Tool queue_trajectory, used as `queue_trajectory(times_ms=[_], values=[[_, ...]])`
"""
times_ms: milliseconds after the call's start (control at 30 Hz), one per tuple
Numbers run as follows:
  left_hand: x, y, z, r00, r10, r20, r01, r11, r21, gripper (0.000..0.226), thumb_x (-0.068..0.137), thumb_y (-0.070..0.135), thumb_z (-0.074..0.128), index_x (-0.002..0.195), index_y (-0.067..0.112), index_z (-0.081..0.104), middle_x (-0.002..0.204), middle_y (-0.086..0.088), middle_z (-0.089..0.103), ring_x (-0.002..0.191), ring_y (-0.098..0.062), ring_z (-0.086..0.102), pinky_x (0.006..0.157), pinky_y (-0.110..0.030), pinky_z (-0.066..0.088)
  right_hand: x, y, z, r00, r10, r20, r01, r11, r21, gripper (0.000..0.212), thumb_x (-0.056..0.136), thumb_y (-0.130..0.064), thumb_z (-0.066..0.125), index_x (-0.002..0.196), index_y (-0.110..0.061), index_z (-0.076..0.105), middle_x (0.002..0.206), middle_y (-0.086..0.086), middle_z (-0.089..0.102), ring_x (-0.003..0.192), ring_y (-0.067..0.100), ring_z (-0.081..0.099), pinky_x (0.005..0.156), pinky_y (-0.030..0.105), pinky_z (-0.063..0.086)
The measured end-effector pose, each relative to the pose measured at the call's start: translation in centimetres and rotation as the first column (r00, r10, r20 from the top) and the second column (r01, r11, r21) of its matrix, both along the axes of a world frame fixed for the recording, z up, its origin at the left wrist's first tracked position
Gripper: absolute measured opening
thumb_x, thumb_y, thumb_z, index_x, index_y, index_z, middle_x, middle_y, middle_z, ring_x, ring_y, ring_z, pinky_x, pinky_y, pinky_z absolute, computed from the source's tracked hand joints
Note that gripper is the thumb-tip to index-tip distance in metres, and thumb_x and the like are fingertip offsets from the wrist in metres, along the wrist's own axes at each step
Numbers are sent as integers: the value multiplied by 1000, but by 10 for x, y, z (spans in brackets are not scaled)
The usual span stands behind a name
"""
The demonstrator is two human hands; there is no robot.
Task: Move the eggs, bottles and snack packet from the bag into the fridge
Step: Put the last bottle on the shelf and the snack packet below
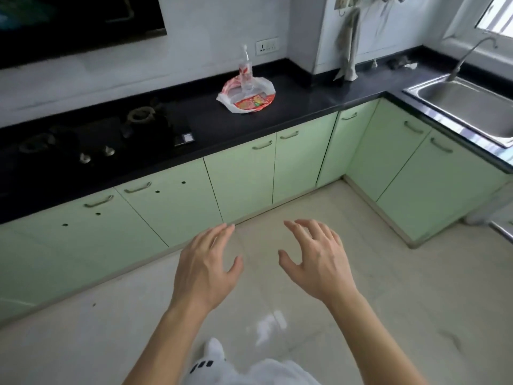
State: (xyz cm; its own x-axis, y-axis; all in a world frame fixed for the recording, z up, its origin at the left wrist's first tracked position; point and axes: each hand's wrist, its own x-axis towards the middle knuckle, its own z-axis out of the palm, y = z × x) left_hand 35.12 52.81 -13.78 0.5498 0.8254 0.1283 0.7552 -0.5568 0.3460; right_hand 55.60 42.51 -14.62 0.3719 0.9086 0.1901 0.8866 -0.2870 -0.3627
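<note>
A white and red plastic bag (231,91) lies flattened on the black counter, far ahead of me. A clear bottle (246,75) with a white cap stands upright on the bag. A red snack packet (254,102) lies at the bag's front edge. No eggs or fridge are in view. My left hand (206,266) and my right hand (317,259) hover side by side over the floor, fingers spread and relaxed, holding nothing, well short of the counter.
The black counter (305,98) runs in an L over green cabinets (241,179). A gas hob (91,137) sits at the left and a steel sink (466,107) with a tap at the right. A grey cloth (348,51) hangs on the wall. Beige floor tiles lie below.
</note>
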Motion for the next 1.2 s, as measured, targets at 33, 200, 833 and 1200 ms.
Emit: queue_trajectory(times_ms=[33, 200, 833, 1200], values=[[9, 2, -1, 1000, -8, -5, 8, 1000, -1, 65, 83, 52, 42, 140, 22, 53, 140, 4, 57, 128, -19, 52, 107, -40, 44, 5, 0, -1, 1000, -7, 0, 7, 1000, 1, 61, 83, -54, 53, 136, -23, 59, 128, 0, 62, 118, 27, 59, 103, 44, 44], [43, 20, -9, 998, -61, -3, 61, 998, -13, 64, 84, 51, 43, 140, 21, 53, 140, 2, 58, 127, -19, 53, 106, -41, 45, 31, 9, -8, 998, -55, -25, 55, 998, -8, 61, 83, -54, 53, 135, -24, 60, 127, 0, 63, 117, 28, 59, 102, 45, 46], [176, 276, -6, 992, -109, 61, 109, 994, 6, 62, 87, 50, 42, 139, 19, 53, 140, 4, 57, 130, -16, 50, 105, -38, 45, 170, 261, 4, 995, -99, 29, 100, 993, -66, 62, 84, -57, 48, 138, -26, 56, 127, -1, 62, 118, 26, 57, 101, 43, 44], [238, 393, -9, 992, -116, 55, 116, 993, -7, 60, 86, 49, 44, 137, 20, 57, 138, 4, 59, 127, -17, 53, 100, -38, 49, 226, 361, -13, 995, -102, 15, 103, 989, -103, 63, 85, -58, 47, 140, -27, 54, 129, -2, 62, 119, 27, 57, 101, 45, 46]])
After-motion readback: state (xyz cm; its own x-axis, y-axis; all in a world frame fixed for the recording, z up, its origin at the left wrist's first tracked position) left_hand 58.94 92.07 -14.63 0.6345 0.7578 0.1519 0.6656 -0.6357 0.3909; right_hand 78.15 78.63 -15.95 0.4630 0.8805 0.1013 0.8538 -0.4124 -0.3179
